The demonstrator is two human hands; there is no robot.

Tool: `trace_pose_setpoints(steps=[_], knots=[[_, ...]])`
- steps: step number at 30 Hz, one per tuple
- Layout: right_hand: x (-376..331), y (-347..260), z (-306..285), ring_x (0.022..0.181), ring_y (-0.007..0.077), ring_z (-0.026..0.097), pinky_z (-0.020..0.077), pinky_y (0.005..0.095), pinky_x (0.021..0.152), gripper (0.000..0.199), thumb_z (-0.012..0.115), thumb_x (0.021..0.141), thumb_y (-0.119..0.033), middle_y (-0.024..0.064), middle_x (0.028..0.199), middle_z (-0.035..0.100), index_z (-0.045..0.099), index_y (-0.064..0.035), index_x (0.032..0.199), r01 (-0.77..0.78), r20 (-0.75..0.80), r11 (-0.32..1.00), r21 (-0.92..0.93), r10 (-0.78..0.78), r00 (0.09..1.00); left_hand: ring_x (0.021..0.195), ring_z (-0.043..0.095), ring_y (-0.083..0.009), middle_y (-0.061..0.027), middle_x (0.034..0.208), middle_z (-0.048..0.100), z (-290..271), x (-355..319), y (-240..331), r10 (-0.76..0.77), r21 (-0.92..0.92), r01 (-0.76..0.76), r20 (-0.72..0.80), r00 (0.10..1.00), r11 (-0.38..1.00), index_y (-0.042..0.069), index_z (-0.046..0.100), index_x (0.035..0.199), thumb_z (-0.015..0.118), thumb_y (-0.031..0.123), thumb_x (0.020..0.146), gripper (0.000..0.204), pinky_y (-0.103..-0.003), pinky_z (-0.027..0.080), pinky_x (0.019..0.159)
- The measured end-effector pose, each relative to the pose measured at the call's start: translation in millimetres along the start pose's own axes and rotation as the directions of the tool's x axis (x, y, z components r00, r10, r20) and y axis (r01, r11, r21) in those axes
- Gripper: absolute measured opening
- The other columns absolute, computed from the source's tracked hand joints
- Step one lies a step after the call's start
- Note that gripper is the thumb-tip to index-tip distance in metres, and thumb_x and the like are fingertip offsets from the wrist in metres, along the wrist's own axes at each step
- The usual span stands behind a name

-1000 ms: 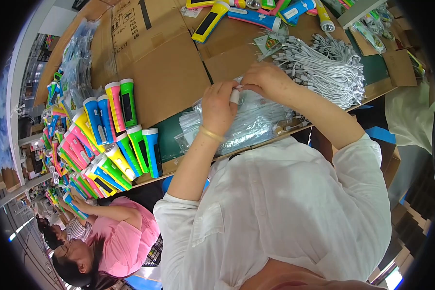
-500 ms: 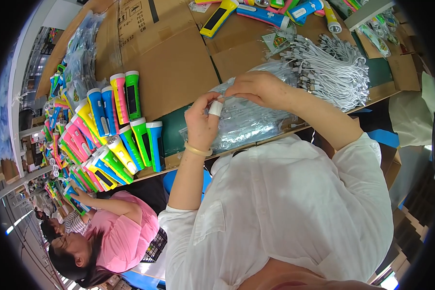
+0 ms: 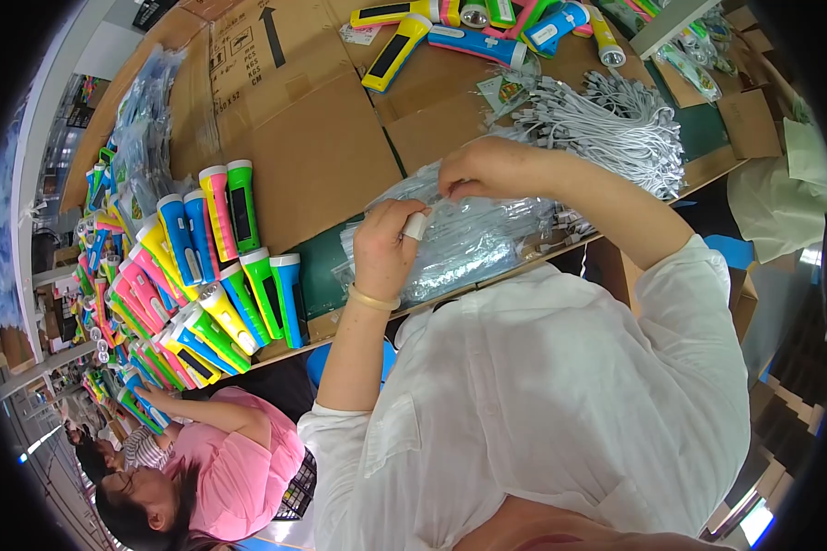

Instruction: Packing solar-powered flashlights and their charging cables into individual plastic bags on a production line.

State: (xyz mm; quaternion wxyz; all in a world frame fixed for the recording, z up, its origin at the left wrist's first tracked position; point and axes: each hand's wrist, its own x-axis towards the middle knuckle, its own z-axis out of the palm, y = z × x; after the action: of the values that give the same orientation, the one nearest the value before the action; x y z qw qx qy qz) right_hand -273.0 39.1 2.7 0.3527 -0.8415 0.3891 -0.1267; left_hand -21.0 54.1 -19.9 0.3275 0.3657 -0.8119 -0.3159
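Note:
Both my hands hover over a pile of clear plastic bags [image 3: 469,253] at the table's near edge. My left hand [image 3: 386,243] has its fingers curled in toward the thumb, which wears a white wrap. My right hand [image 3: 492,172] is to the right and a little farther away, thumb and fingertips drawn together. A small gap separates the two hands. Anything thin pinched in either one cannot be made out against the shiny plastic. Just beyond my right forearm lies a big heap of white charging cables [image 3: 629,129].
Flashlights [image 3: 234,275] in several colours stand crowded at the left; more flashlights [image 3: 473,44] lie at the far edge. Flattened cardboard [image 3: 312,138] covers much of the table. Plastic packaging [image 3: 142,119] is piled far left. A person in pink [image 3: 239,450] works at the left, touching a flashlight.
My right hand has drawn away from my left hand, opening a gap between them. My left hand has dropped slightly nearer to me. The whole view has shifted a little.

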Motion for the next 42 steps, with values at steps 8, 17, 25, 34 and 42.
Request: trace_pose_setpoints(steps=[8,17,25,34,42], knots=[[-5,133,-91,0.104,0.0338,0.067,0.0545,0.0438,0.088,0.043,0.072,0.086,-0.022,0.0170,0.113,0.069,0.059,-0.0070,0.125,-0.633,-0.598,0.642,-0.434,0.320,0.735,0.090,0.064,-0.0304,-0.0096,0.107,0.068,6,13,19,0.414,-0.026,-0.414,0.122,0.902,0.910,0.006,0.066,0.089,0.064,-0.006,0.067,0.025,-0.039,0.053,0.076],[-17,100,-94,0.089,0.0277,0.068,0.0547,0.0394,0.077,0.049,0.065,0.088,-0.036,0.0172,0.102,0.069,0.056,-0.0051,0.126,-0.587,-0.486,0.803,-0.102,0.474,0.734,0.084,0.065,-0.0270,-0.0059,0.095,0.065,12,6,13,0.386,-0.138,-0.363,0.215,0.897,0.921,0.010,0.067,0.092,0.066,-0.001,0.068,0.027,-0.036,0.054,0.072],[-89,-13,-111,0.067,0.0072,0.058,0.0435,0.0235,0.052,0.041,0.061,0.087,-0.037,0.0001,0.082,0.062,0.062,-0.0084,0.117,-0.267,-0.136,0.881,0.390,0.342,0.930,0.082,0.065,-0.0297,-0.0110,0.093,0.064,15,3,5,0.285,-0.213,-0.262,0.084,0.955,0.941,0.008,0.069,0.093,0.069,0.001,0.076,0.018,-0.037,0.054,0.069],[-60,-17,-50,0.114,0.0123,0.059,0.0505,0.0299,0.097,0.066,0.085,0.078,-0.011,0.0050,0.124,0.061,0.050,-0.0025,0.133,-0.111,0.054,0.608,0.786,0.111,0.992,0.079,0.064,-0.0279,-0.0099,0.090,0.062,23,-3,13,0.265,-0.203,-0.261,-0.004,0.964,0.944,0.007,0.070,0.094,0.071,0.000,0.075,0.020,-0.035,0.053,0.066],[-43,-11,14,0.102,0.0113,0.057,0.0505,0.0323,0.089,0.058,0.081,0.084,-0.011,0.0010,0.112,0.066,0.052,-0.0049,0.134,-0.144,0.037,0.618,0.773,0.183,0.982,0.078,0.062,-0.0262,-0.0097,0.089,0.061,27,-15,10,0.218,-0.233,-0.220,-0.034,0.975,0.947,0.007,0.070,0.094,0.074,0.001,0.076,0.019,-0.035,0.051,0.064]])
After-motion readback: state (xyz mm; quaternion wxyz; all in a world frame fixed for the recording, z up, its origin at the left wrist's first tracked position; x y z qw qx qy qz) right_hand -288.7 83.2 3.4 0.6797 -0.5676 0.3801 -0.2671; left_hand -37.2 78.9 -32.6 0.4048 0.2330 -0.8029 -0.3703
